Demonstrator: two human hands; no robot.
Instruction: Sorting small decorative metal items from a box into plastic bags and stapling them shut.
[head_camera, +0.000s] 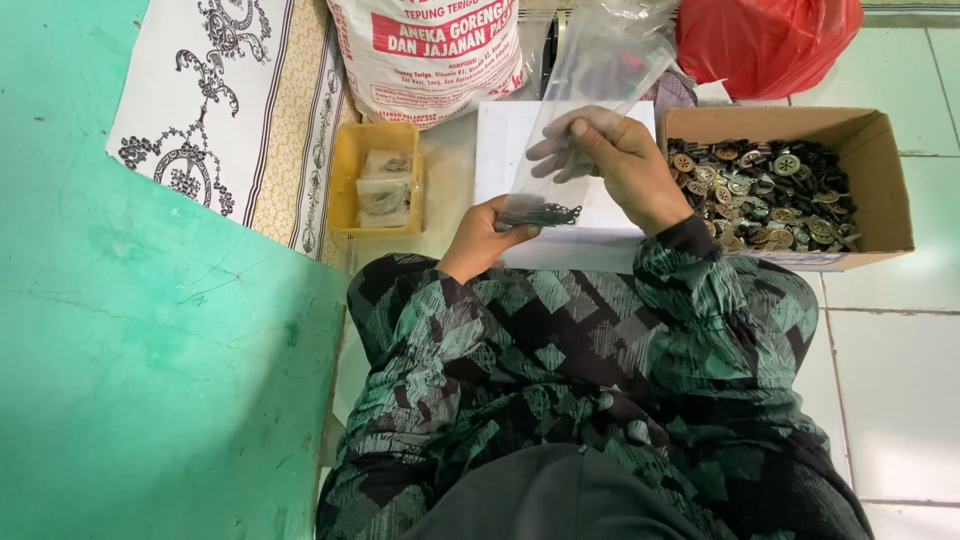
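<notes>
The light is bright and even, daylight-like, with only soft shadows. A pale glare lies on the glossy white floor tiles (900, 390) at lower right. Focus is sharp; the edges bend slightly.

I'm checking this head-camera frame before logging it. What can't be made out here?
- Left hand: its fingers are hidden beneath the clear plastic bag and the small dark pieces in it.
- Red bag: cut off by the top edge, contents unseen.
- Yellow tray: its packets are too small to identify.
- Cardboard box: lower layers buried under the upper pieces.
</notes>
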